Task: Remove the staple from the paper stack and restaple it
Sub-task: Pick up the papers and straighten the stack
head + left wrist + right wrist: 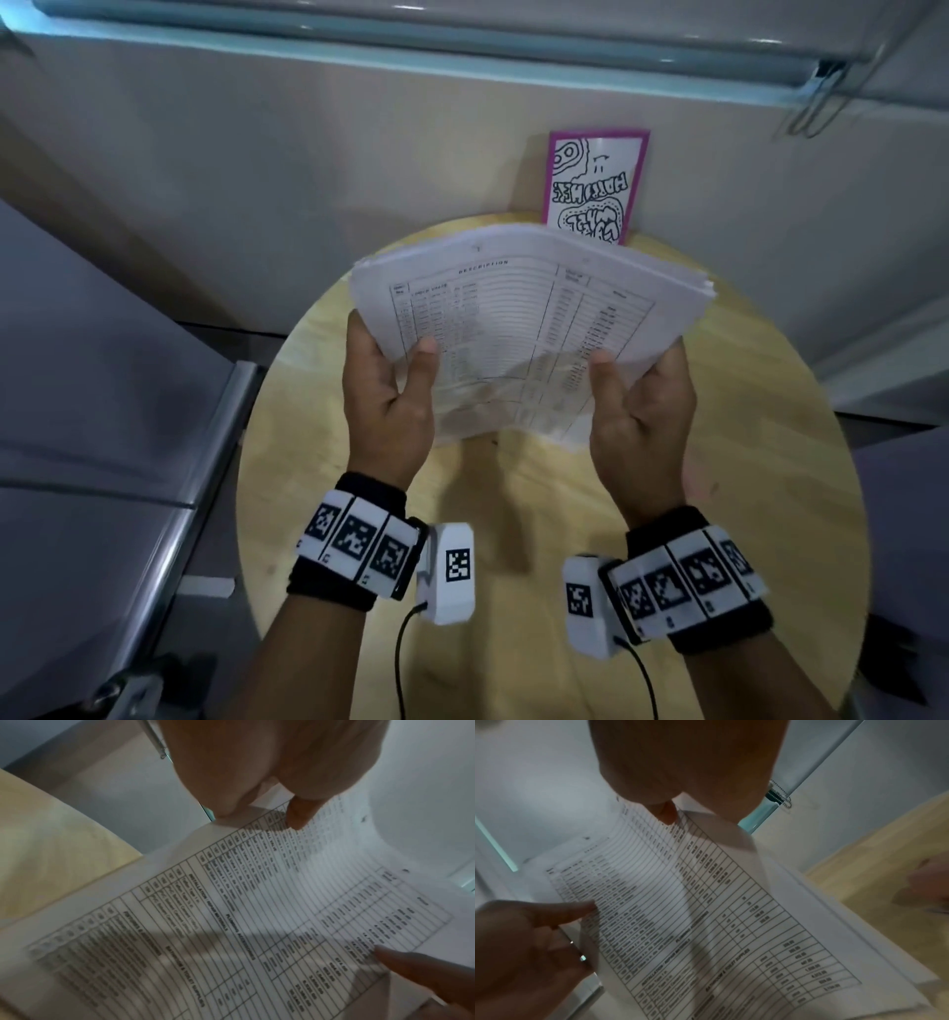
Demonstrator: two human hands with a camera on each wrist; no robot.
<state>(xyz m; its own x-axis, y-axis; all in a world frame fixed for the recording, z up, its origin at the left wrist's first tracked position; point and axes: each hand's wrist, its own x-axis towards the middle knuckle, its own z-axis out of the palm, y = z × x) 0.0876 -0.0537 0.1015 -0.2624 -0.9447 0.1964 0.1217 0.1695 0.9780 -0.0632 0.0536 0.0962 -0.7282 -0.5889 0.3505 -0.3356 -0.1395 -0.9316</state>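
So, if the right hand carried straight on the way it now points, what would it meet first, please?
The right hand grips the paper stack and points away from the person. Beyond it, probably the pink-framed card propped against the wall, though depth is unclear.

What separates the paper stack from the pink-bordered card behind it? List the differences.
The paper stack is held over the table by the left hand and right hand; the pink-bordered card stands against the wall. The paper stack bows between the hands; the card looks flat. The paper stack carries a fine ruled table; the card carries bold doodled lettering inside a pink border. Both are white with black print.
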